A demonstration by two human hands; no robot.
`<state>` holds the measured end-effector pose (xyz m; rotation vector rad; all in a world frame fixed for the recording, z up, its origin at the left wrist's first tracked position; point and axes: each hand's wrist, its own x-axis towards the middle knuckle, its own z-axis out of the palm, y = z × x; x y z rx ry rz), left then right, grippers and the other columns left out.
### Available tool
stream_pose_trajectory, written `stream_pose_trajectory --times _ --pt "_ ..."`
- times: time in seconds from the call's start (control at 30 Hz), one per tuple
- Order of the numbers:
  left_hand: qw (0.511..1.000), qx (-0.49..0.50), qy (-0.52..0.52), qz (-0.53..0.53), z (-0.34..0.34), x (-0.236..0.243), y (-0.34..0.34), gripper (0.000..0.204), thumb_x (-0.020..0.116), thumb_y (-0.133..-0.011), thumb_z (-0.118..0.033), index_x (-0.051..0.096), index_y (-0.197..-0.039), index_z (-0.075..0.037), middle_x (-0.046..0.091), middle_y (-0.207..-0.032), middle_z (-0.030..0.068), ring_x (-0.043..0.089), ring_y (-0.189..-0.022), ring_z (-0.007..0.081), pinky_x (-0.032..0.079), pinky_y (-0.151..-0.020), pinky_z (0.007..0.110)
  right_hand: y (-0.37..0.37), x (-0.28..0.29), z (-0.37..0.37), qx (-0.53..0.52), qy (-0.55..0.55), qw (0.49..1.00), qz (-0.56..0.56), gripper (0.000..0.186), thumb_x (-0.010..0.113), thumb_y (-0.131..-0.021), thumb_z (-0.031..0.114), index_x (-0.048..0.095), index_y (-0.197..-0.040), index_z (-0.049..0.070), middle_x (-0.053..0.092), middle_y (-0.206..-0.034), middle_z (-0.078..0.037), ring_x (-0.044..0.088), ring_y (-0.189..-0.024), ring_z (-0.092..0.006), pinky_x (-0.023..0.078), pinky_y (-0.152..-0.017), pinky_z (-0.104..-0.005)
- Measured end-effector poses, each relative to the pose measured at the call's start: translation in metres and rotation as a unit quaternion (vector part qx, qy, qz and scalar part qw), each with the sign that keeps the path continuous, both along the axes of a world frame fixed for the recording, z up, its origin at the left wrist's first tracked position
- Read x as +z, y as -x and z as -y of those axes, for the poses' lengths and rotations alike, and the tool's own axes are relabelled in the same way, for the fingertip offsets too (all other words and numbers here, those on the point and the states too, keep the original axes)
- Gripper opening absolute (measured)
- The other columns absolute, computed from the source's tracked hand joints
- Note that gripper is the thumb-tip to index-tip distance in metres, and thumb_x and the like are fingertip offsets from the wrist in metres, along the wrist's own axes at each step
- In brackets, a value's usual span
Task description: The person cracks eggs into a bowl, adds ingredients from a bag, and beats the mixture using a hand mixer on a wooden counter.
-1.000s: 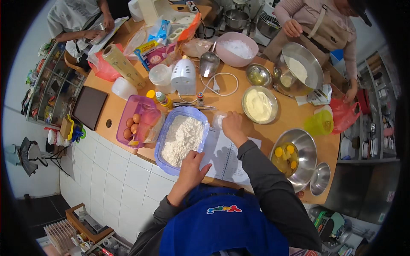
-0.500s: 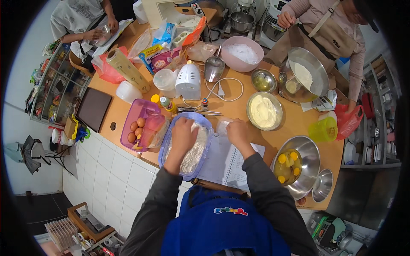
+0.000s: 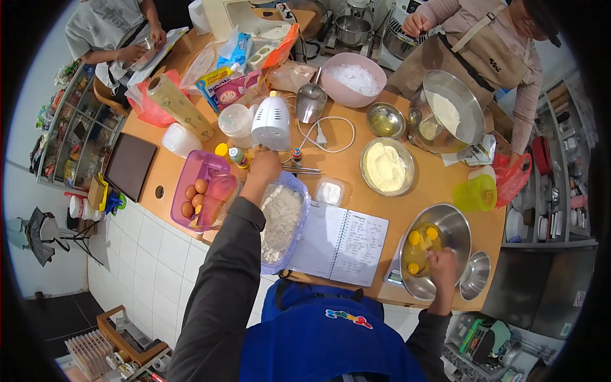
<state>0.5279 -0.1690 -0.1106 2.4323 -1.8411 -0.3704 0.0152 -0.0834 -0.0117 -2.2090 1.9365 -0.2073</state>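
My left hand [image 3: 266, 169] reaches past the flour tub to the foot of a white hand mixer [image 3: 272, 122]. Its back hides most of the fingers, beside some thin metal rods [image 3: 302, 170]. Over a steel bowl [image 3: 459, 230] of cracked eggs [image 3: 415, 238], my right hand [image 3: 441, 261] has its fingers drawn together; whatever they may hold is too small to make out. Flour [image 3: 280, 219] fills the lilac tub [image 3: 300, 235] under my left forearm. A small clear container of white powder [image 3: 330, 191] stands behind an open spiral notebook [image 3: 347, 245].
Whole eggs [image 3: 191, 191] lie in a purple basket [image 3: 184, 216] at left. A bowl of pale yellow fat [image 3: 386, 167], a pink bowl [image 3: 354, 95] and a large flour bowl [image 3: 461, 114] stand farther back. One co-worker [image 3: 490, 57] stands at far right, another [image 3: 105, 32] at far left.
My left hand has moved from above the flour tub, forward to the mixer's foot. My right hand has gone from the small powder container, rightward to the egg bowl.
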Motion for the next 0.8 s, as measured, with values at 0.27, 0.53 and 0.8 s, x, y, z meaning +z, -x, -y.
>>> stream_pose_trajectory --times 0.27,0.53,0.8 --pt "0.989 -0.025 -0.148 0.008 0.03 0.008 -0.006 0.026 0.057 -0.076 -0.01 0.066 -0.099 -0.003 0.062 -0.109 0.0184 0.06 -0.102 0.0319 0.05 -0.083 0.042 -0.001 -0.033 -0.001 -0.173 -0.094 0.98 -0.013 0.009 0.063 -0.069 0.014 0.067 -0.069 0.006 0.059 -0.078 -0.018 0.054 -0.076 -0.0351 0.043 -0.071 -0.0454" --pt "0.96 -0.153 -0.231 0.046 0.046 -0.009 -0.019 0.03 0.063 -0.067 -0.012 0.067 -0.093 0.002 0.063 -0.105 0.0212 0.06 -0.101 0.0336 0.05 -0.083 0.04 -0.002 -0.043 0.0 -0.086 0.071 0.989 -0.092 0.01 0.064 -0.07 0.015 0.066 -0.068 0.005 0.06 -0.074 -0.016 0.058 -0.081 -0.0316 0.043 -0.069 -0.0459" --pt "0.961 -0.189 -0.198 0.045 0.043 -0.022 -0.034 0.023 0.061 -0.066 -0.016 0.07 -0.082 -0.002 0.065 -0.089 0.0203 0.063 -0.085 0.0354 0.049 -0.077 0.043 -0.015 -0.029 0.005 -0.095 0.022 0.995 -0.028 0.007 0.062 -0.071 0.008 0.062 -0.065 0.003 0.059 -0.069 -0.015 0.058 -0.077 -0.0337 0.045 -0.065 -0.0416"
